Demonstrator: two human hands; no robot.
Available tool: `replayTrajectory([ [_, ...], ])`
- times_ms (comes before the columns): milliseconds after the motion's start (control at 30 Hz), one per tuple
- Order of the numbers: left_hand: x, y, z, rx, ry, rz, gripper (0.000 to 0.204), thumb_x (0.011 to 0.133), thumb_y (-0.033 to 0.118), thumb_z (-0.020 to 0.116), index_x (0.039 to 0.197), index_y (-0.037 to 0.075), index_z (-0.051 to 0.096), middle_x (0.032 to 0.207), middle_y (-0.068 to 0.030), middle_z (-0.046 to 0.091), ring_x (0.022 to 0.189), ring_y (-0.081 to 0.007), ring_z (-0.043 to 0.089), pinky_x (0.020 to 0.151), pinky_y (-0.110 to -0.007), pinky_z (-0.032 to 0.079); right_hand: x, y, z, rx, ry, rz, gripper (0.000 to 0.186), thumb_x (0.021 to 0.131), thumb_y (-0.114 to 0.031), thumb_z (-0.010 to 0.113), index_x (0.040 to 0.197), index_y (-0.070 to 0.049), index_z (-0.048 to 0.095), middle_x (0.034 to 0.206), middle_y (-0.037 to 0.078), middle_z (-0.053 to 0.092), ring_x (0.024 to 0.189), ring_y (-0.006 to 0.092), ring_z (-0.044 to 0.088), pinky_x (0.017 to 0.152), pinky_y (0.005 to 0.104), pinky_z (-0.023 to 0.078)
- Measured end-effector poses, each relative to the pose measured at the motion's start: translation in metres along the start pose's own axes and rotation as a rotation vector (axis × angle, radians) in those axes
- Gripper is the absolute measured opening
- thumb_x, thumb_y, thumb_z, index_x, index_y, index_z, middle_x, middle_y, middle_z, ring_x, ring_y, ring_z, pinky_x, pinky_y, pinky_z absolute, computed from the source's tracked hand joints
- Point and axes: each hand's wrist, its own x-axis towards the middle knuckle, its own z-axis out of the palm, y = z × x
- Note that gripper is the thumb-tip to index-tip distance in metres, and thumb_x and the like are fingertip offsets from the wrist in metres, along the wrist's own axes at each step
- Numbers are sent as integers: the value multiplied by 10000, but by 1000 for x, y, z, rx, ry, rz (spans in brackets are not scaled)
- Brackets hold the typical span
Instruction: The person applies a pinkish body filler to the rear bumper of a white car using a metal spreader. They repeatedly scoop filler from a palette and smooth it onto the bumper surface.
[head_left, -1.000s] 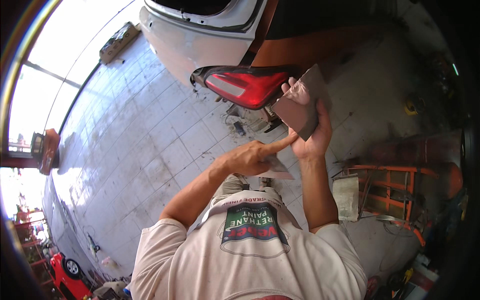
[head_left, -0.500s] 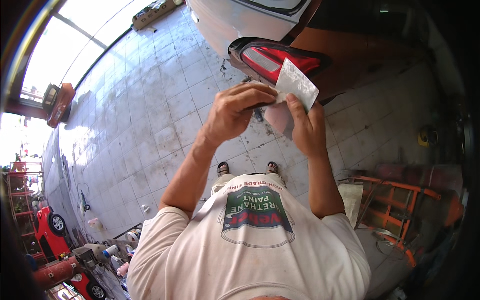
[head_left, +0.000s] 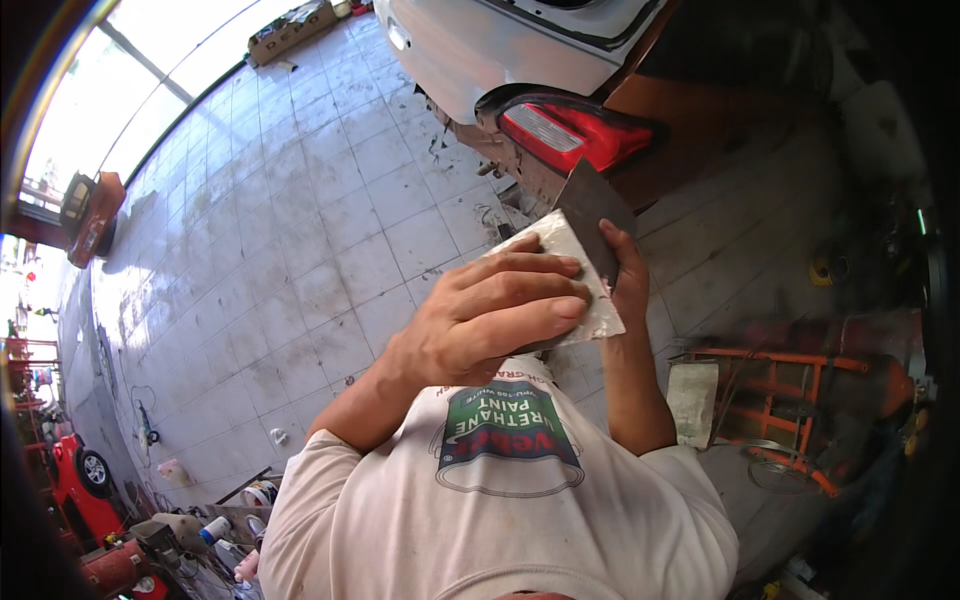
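My left hand is closed on a pale, dusty, stiff-looking piece of sandpaper, its fingers lying across the upper face. Just beyond it, a dark grey sheet of sandpaper is pinched in my right hand, thumb on its face. The pale piece overlaps the lower part of the dark one and partly hides my right fingers; whether the two are joined cannot be told. Both hands are in front of my chest. Past them is the corner of a car with a pale body panel and a red tail light.
An orange metal frame lies to the right beside a pale slab. At far left are a red toy-like car and cluttered tools. A cardboard box sits on the tiled floor at the back.
My left hand has come closer and to the right, now palm-down over the pale piece. The right hand has dropped slightly and shows a dark sheet face instead of the pale one.
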Motion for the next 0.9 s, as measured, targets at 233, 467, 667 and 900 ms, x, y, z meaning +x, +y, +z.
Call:
replayTrajectory([
  [233,-64,-85,-19,313,-94,-329,656,751,-141,713,1333,138,831,1357,-101,761,1309,-347,728,1091,-488,633,-40,33,13,-427,44,-283,408,1051,-189,732,1393,25,676,1312,132,744,1130,258,776,943,412,660],
  [467,-58,-75,-10,349,-186,-155,582,787,-161,720,1290,101,853,1351,-118,799,1305,-357,748,1115,-487,630,-17,-10,15,-465,143,-264,450,1054,-191,732,1443,25,662,1330,147,730,1142,249,768,1029,405,624],
  [667,-3,-60,-16,113,-40,-162,494,772,-140,733,1185,95,866,1204,-76,855,1175,-315,802,1008,-423,657,-38,-4,57,-1192,-250,-377,437,1190,-359,628,1307,43,752,1105,81,804,1066,142,703,932,341,563],
  [900,-55,-55,7,116,-229,-171,320,859,81,830,1169,135,888,1248,-43,855,1231,-269,791,1119,-475,598,9,-37,14,-342,134,-217,357,1145,-225,664,1411,11,699,1225,82,793,1090,193,767,974,401,630],
])
